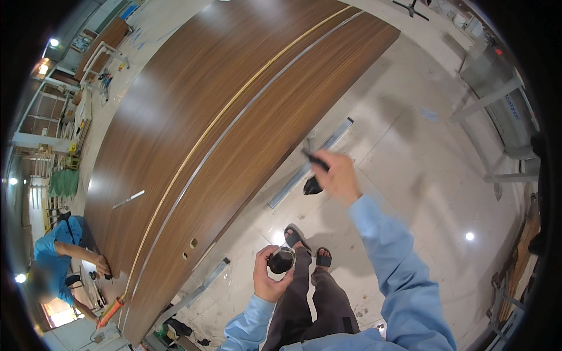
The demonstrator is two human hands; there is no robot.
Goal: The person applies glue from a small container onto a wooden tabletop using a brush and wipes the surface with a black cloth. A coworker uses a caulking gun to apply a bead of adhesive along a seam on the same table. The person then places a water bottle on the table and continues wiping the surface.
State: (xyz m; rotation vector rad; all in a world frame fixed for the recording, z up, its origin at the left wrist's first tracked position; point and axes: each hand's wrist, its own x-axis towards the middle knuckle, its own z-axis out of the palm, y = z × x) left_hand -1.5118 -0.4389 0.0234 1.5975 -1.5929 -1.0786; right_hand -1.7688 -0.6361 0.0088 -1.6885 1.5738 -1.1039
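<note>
My left hand (266, 285) is closed around a small round container (281, 261) with dark contents, held low in front of my legs. Further up and to the right, my right hand (341, 176) grips a black-handled tool (317, 159). A blurred greyish end shows past its handle, close to the long edge of a brown wood-grain panel (193, 88); whether it touches that edge I cannot tell. Along the panel run a gold strip (225, 108) and a silver strip (231, 126). Two small cut-outs (193, 242) pierce it near my left hand.
Metal bars (281, 198) stick out beneath the panel over the tiled floor. A black object (312, 186) lies below my right hand. At left, a person in blue (61, 245) leans at the panel beside an orange tool (108, 313). Grey machinery (509, 111) stands at right.
</note>
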